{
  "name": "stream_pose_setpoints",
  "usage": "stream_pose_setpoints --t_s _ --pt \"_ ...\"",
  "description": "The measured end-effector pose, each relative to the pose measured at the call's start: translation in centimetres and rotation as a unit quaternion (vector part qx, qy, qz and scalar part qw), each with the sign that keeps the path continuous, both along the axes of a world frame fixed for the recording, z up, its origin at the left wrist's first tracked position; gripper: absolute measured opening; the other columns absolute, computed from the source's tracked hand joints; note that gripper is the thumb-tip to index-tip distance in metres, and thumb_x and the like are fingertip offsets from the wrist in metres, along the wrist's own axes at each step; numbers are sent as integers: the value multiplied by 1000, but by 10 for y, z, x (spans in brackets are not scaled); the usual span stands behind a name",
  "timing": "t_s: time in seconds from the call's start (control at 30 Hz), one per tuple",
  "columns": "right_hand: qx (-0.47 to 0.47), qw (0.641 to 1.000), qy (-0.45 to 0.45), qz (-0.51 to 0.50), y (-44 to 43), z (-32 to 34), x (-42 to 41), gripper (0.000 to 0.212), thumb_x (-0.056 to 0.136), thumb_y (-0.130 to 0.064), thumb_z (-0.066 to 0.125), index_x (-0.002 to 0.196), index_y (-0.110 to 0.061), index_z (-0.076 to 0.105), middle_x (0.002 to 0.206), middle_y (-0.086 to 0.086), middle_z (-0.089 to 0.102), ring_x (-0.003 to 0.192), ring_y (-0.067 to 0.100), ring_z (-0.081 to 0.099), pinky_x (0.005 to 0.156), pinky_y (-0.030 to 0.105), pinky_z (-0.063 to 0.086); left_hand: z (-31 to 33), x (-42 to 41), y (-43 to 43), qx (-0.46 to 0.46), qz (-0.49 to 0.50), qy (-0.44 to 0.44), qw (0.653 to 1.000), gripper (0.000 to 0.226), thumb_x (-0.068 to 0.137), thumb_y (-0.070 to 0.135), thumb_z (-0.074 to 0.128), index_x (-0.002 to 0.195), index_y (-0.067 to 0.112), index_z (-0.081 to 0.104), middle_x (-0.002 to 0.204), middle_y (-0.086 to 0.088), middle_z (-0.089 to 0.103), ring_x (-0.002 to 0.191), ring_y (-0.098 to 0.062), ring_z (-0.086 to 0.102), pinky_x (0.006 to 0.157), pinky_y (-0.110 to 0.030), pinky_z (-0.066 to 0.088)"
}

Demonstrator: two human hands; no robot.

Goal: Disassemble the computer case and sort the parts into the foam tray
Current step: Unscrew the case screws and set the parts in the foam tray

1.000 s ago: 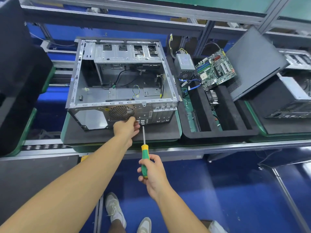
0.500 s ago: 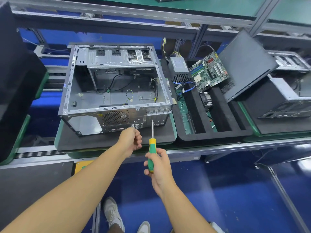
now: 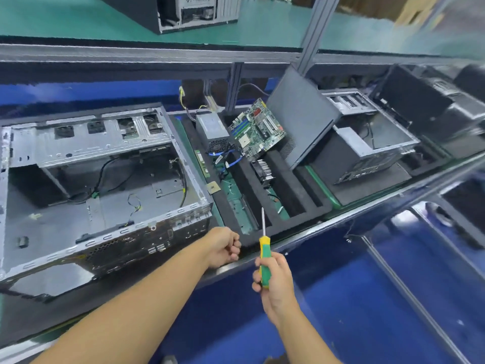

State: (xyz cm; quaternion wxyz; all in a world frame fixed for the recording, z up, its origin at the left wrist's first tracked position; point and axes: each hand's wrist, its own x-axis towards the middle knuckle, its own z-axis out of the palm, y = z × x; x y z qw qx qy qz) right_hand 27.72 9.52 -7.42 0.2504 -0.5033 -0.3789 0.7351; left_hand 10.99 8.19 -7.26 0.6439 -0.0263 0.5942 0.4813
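The open metal computer case [image 3: 91, 179] lies on its side on a black foam pad at the left, with loose cables inside. To its right sits the black foam tray [image 3: 284, 185], holding a power supply [image 3: 211, 128], a green motherboard [image 3: 256, 132] and a heatsink fan [image 3: 263, 169]. My left hand [image 3: 223, 246] is curled into a fist just off the case's rear corner, at the tray's front edge; whether anything is inside the fist is hidden. My right hand [image 3: 275, 279] grips a green and yellow screwdriver [image 3: 263, 256], tip pointing up over the tray.
A dark side panel [image 3: 299, 116] leans at the tray's right end. Another opened case [image 3: 367, 143] sits on foam further right. A third case [image 3: 183, 11] stands on the green upper shelf. A metal rail runs along the bench front, with blue floor below.
My left hand has come off the case's rear panel and moved right as a fist. The screwdriver hand has shifted right too. The view has swung right and closer.
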Motion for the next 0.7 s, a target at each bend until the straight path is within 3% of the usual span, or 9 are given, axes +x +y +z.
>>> stream_pose_setpoints --t_s 0.07,0.17,0.27,0.33,0.43,0.5,0.57,0.63,0.7 --pt "10 999 4 -34 21 5 1 11 93 -3 52 97 -12 47 78 5 58 52 16 44 43 28 33 1 5 21 3 -11 -17 1000 30 74 -10 21 65 15 34 60 -4 34 51 -14 23 47 -24 22" --pt "21 999 0 -43 48 14 -4 11 92 -3 53 97 -12 48 75 2 60 52 15 45 42 27 34 -3 7 55 -7 4 0 1000 30 93 -4 24 79 9 47 63 -5 40 52 -14 32 48 -24 29" --pt "26 999 -16 -20 69 19 -8 12 88 -4 54 98 -11 50 79 4 59 51 14 47 43 27 35 -13 -3 87 -4 -7 82 997 21 104 1 31 104 1 53 73 -10 54 59 -16 51 50 -24 44" --pt "28 999 -35 2 84 21 -10 13 88 -5 54 98 -11 51 84 7 57 52 13 48 44 27 36 -22 -11 101 -10 -29 131 991 23 106 2 31 117 -5 50 91 -17 65 67 -19 61 49 -23 51" --pt "23 999 -40 23 104 22 -13 12 88 -5 53 99 -11 51 89 8 56 52 12 48 45 26 37 -32 -24 114 -39 -29 154 987 36 107 6 29 136 -12 41 127 -25 61 102 -33 68 43 -23 53" --pt "22 998 -34 38 117 23 -14 13 88 -6 53 99 -12 51 91 8 55 52 11 48 45 26 37 -34 -29 122 -54 -11 159 986 41 106 8 32 143 -8 36 140 -29 51 126 -39 57 44 -24 54" --pt "24 998 -28 50 129 22 -14 12 88 -5 54 98 -12 51 91 9 55 53 12 48 45 26 37 -30 -35 127 -66 8 137 988 47 103 14 35 147 -1 35 151 -28 39 136 -41 45 73 -34 59" --pt "21 998 -28 54 137 20 -15 11 89 -5 53 98 -11 50 91 10 54 53 12 48 45 26 38 -20 -36 126 -71 13 89 993 57 99 21 38 153 5 27 158 -23 29 141 -40 38 106 -46 44" --pt "18 998 -28 48 140 18 -19 10 90 -6 53 98 -11 49 90 9 55 52 11 47 45 26 38 -6 -35 121 -52 24 66 996 61 97 23 37 154 8 23 159 -23 27 139 -41 40 111 -48 38"
